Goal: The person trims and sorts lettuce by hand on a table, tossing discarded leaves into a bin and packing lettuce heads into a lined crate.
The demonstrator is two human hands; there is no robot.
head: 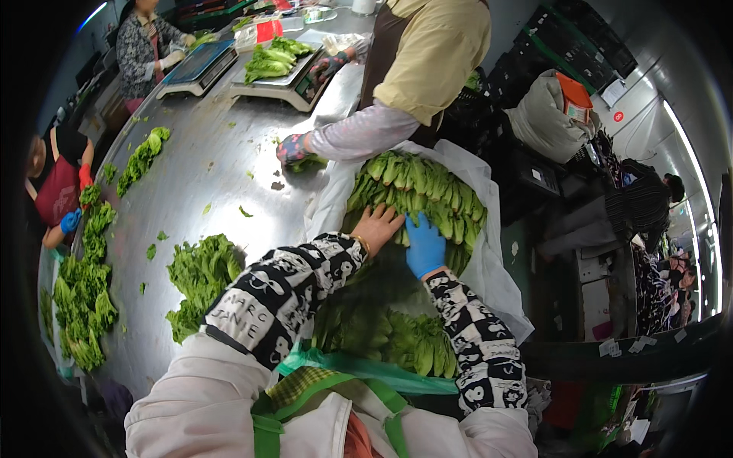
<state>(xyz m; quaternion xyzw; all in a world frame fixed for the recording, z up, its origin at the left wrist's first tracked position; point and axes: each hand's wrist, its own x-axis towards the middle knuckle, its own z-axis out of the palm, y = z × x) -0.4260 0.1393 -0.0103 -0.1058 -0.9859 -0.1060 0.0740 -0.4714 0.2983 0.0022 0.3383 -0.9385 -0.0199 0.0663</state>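
My left hand [376, 228] is bare, with its fingers spread and pressed on rows of green leaf lettuce [424, 177]. My right hand [425, 245], in a blue glove, rests with fingers apart on the same lettuce, just right of the left one. The heads lie packed side by side, stem ends towards me, inside a white plastic liner [507, 286]. Nearer my body is more lettuce [401, 340], beside a green plastic edge [366, 366]; whether it shares one container I cannot tell. My sleeves hide part of it.
A metal table [189, 160] on the left bears a loose lettuce pile [203, 275], scraps and weighing scales [275, 86]. A co-worker's gloved hand [293, 150] touches leaves beyond the liner. Dark crates [532, 160] stand right. Other people work along the table's far left side.
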